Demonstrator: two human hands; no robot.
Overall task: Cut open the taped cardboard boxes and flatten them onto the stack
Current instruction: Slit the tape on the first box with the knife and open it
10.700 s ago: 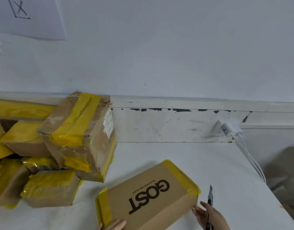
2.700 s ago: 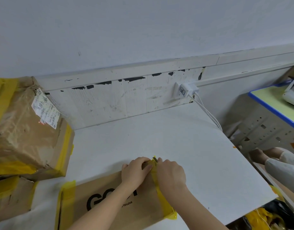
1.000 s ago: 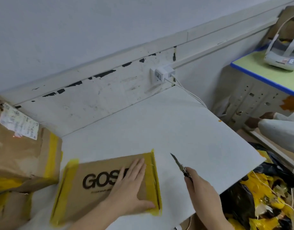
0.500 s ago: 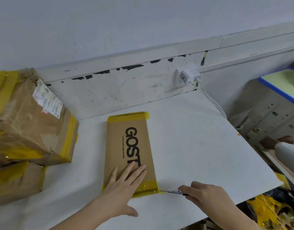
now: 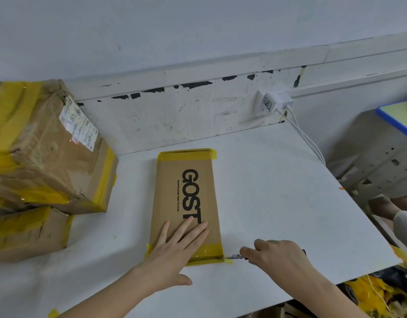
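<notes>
A flat brown cardboard box (image 5: 186, 191) printed GOST lies lengthwise on the white table (image 5: 278, 191), with yellow tape across its far end and its near end. My left hand (image 5: 175, 249) presses flat on the box's near end, fingers straight and spread. My right hand (image 5: 276, 255) grips a utility knife (image 5: 235, 256) just right of the box. The blade tip touches the yellow tape at the box's near right corner.
Several crumpled boxes (image 5: 48, 157) wrapped in yellow tape are piled at the left, against the wall. A white charger (image 5: 274, 102) with cables sits at the back right. Yellow tape scraps (image 5: 377, 294) fill a dark bag below the table's right edge. A person's sleeve (image 5: 404, 222) shows at the far right.
Since half a second ago both hands hold their places; the knife tip stays at the taped near right corner. One second ago the box lay sideways; it now points away from me.
</notes>
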